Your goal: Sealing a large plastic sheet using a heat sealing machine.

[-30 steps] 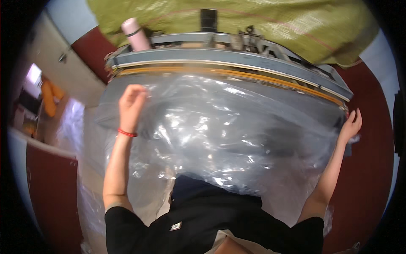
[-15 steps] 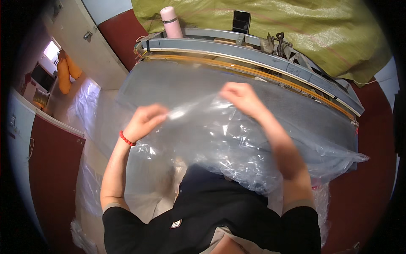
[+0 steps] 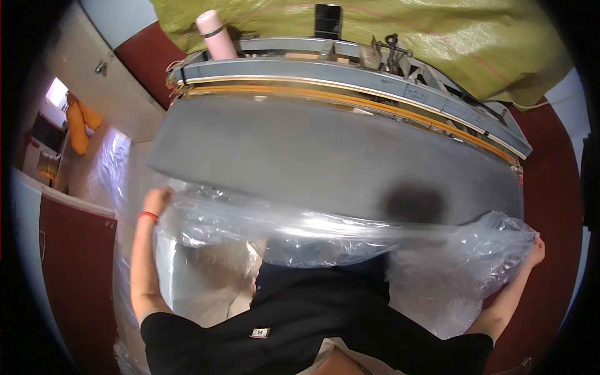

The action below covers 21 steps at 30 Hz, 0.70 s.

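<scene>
Now pink bottle stands behind grey table w/ plastic sheet.

Both arms spread wide; left hand and right hand fingers closed, gripping.

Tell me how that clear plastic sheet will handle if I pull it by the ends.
The plastic sheet is probably floppy: it sags and wrinkles between the left hand and right hand. It looks thin and light, so likely easy to lift. Its glossy surface may be slippery.
</scene>
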Each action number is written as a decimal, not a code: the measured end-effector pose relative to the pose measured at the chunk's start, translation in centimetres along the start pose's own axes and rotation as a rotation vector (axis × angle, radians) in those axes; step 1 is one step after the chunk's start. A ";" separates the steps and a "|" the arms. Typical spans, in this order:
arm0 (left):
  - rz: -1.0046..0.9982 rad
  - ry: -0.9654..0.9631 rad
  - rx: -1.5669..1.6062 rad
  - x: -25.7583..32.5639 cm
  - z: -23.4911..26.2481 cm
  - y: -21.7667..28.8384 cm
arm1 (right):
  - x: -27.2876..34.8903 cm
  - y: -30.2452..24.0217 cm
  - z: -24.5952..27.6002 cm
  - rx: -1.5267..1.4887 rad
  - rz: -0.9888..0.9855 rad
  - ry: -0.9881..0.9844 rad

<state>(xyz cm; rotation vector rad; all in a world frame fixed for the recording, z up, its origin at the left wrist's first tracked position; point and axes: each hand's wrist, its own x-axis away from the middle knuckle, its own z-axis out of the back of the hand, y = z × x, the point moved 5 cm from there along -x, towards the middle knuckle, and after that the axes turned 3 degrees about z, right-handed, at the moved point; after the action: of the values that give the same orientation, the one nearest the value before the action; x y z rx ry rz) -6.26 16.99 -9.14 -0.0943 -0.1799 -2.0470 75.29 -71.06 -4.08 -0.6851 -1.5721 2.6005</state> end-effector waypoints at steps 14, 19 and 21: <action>-0.173 0.527 0.098 -26.3 2.4 0.6 | 3.4 -5.0 -11.3 0.683 -0.185 0.090; 0.103 0.517 0.151 -25.7 2.1 4.4 | 4.1 -7.2 -11.1 1.043 -0.180 0.190; 0.074 0.618 0.255 -23.5 4.4 11.1 | 3.4 -6.0 -10.2 1.067 -0.193 0.221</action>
<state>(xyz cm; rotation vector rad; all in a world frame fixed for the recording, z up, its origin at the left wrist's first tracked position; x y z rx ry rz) 14.43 33.17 -7.18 0.6716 -0.0455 -1.8693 74.85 -58.74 -4.17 -0.6032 -0.0681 2.5610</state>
